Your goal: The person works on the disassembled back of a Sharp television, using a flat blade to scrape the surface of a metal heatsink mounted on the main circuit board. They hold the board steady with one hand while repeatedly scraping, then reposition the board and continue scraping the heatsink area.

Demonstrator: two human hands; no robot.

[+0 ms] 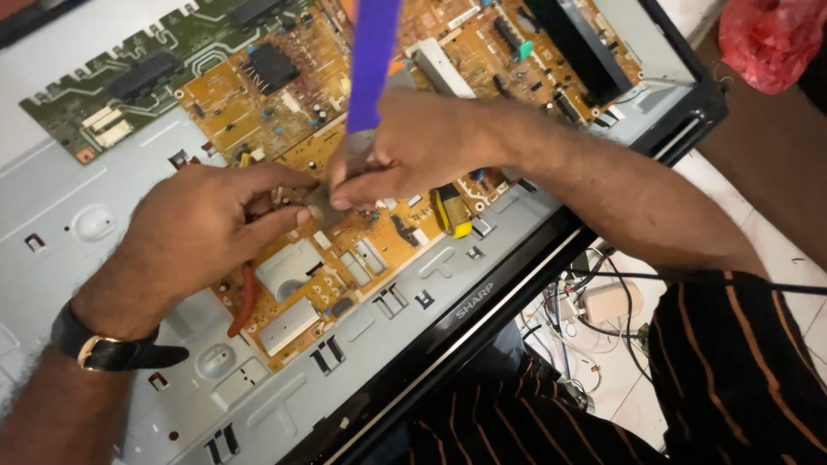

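Both hands meet over a tan circuit board [345,258] that lies on the grey metal back panel [77,224] of a flat screen. The right hand [413,146] is closed around a tool with a purple handle [372,60], whose flat grey metal end [323,207] points down to the board just below its fingertips. The left hand [202,232], with a black wristwatch [103,349] on its wrist, is curled shut, its thumb and forefinger pinching at the metal end from the left side, touching it. A red wire [245,297] runs down the board just under the left hand. A green circuit board [138,77] lies further up the panel, well apart from both hands.
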